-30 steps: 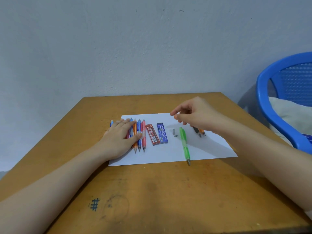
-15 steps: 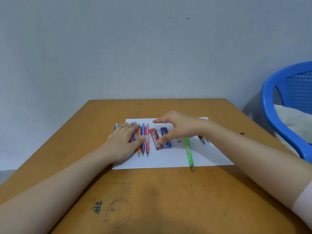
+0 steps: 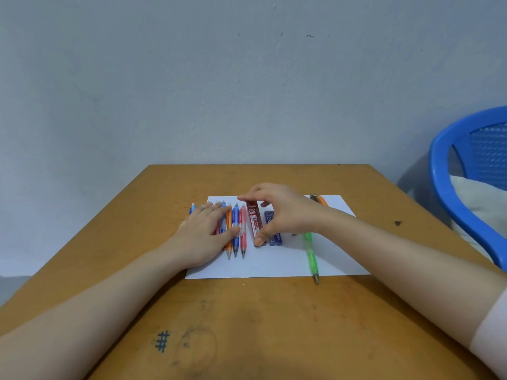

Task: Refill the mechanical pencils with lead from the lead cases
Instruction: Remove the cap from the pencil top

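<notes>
On a white sheet of paper [image 3: 277, 263] lies a row of mechanical pencils [image 3: 236, 229] in blue, orange and pink. My left hand [image 3: 204, 233] rests flat on them, fingers straight. To their right lie a red lead case [image 3: 254, 219] and a blue lead case [image 3: 274, 231]. My right hand [image 3: 285, 212] pinches the red case lengthwise, index finger at its far end and thumb at its near end. A green mechanical pencil [image 3: 311, 256] lies right of the cases, its tip over the paper's near edge. Another orange pencil [image 3: 319, 199] shows behind my right hand.
The paper sits on a brown wooden table [image 3: 247, 325] with pen marks near the front. A grey wall stands behind the table. A blue plastic chair [image 3: 466, 174] with a pale cushion stands at the right.
My right hand has moved left from above the green pencil to the lead cases and now pinches the red case. The left hand has stayed on the pencils.
</notes>
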A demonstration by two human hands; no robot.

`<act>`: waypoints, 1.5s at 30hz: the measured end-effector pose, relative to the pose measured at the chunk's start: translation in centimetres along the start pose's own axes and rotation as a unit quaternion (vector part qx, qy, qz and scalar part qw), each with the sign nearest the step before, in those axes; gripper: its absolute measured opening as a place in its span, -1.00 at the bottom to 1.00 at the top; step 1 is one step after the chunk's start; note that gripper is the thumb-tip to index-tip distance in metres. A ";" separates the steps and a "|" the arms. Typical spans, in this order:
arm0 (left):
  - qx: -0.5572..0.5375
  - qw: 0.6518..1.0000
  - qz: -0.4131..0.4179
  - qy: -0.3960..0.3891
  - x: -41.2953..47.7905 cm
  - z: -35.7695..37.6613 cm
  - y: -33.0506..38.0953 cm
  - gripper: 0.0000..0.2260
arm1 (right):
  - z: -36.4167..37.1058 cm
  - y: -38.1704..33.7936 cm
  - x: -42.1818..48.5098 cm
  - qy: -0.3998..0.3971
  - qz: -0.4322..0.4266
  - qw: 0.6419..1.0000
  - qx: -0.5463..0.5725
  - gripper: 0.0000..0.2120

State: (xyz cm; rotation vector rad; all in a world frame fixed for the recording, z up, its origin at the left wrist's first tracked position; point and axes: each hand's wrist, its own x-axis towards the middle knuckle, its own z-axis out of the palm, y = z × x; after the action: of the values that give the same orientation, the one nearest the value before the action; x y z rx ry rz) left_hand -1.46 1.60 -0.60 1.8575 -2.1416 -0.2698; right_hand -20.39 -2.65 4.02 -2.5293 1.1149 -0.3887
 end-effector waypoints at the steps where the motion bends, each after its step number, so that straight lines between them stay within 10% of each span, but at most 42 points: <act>1: 0.003 1.000 0.001 -0.002 0.0 0.0 0.0 -0.42 | 0.1 -0.1 -0.1 0.027 -0.009 1.000 0.007 -0.25; 23: -0.146 0.946 0.194 0.214 -1.6 -0.5 2.0 -0.59 | -0.5 -0.8 -2.8 0.225 0.040 0.861 0.453 -0.75; 45: -0.115 0.943 0.213 0.228 -1.0 -1.2 0.9 -0.66 | -0.8 -0.7 -3.0 0.241 0.007 0.928 0.284 -0.65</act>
State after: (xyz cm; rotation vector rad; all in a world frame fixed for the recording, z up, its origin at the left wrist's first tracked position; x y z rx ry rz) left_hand -1.77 2.81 0.69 1.1494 -2.0097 0.0118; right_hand -22.20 -0.07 4.76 -1.9508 0.9824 -1.1886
